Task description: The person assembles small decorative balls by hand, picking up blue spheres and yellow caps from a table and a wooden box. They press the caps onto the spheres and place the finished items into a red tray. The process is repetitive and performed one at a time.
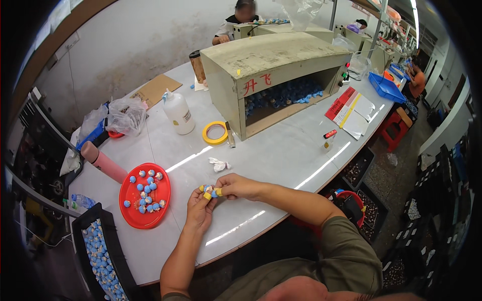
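- Blue, the small ball piece [212, 191] sat pinched between both hands above the white table [281, 150], near its front edge
- left hand [200, 206] clamped it from below, its fingertips wrapped in yellow tape; right hand [237, 186] closed on it from the side, the two hands touching
- step looked like fitting or checking one piece by hand; the next move would call for a steady fingertip grip
- red plate [131, 213] of like blue balls lay just left; black tray [80, 231] with more stood farther left; yellow tape roll [215, 133] lay beyond

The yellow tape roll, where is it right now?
In the head view, the yellow tape roll lies flat on the white table, between the white squeeze bottle and the beige box.
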Motion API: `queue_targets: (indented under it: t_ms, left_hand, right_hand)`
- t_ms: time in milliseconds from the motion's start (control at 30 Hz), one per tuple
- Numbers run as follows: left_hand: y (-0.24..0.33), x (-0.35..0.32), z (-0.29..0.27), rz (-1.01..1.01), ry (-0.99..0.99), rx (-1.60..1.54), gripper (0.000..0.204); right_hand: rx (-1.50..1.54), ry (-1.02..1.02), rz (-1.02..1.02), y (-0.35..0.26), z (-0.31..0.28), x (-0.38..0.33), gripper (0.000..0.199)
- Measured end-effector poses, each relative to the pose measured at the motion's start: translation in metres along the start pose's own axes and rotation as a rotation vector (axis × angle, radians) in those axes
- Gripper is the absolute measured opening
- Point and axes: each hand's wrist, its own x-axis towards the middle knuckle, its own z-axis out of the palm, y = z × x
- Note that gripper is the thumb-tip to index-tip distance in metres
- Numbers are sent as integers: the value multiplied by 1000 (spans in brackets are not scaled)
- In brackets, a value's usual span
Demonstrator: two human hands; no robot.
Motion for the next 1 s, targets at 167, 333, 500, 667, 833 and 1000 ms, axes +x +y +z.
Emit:
queue_targets:
  t_ms: [167,333,500,667,833,1000]
  left_hand:
    - [0,7,-16,-10,12,-18,23]
    - [-2,10,-18,-20,54,-93,20]
    - [-6,14,-21,5,13,-58,23]
    - [6,3,-9,-74,-11,-138,22]
    - [4,6,-16,-143,-37,-66,25]
    - [1,7,-19,-133,-101,-22,27]
  right_hand:
    - [-249,323,-162,0,26,12,13]
    - [-966,586,-751,26,35,12,23]
    - [-854,546,-717,25,35,8,29]
    - [-736,504,-571,25,25,16,32]
    - [-330,295,-403,30,-7,22,27]
    - [-337,214,-286,17,-9,16,28]
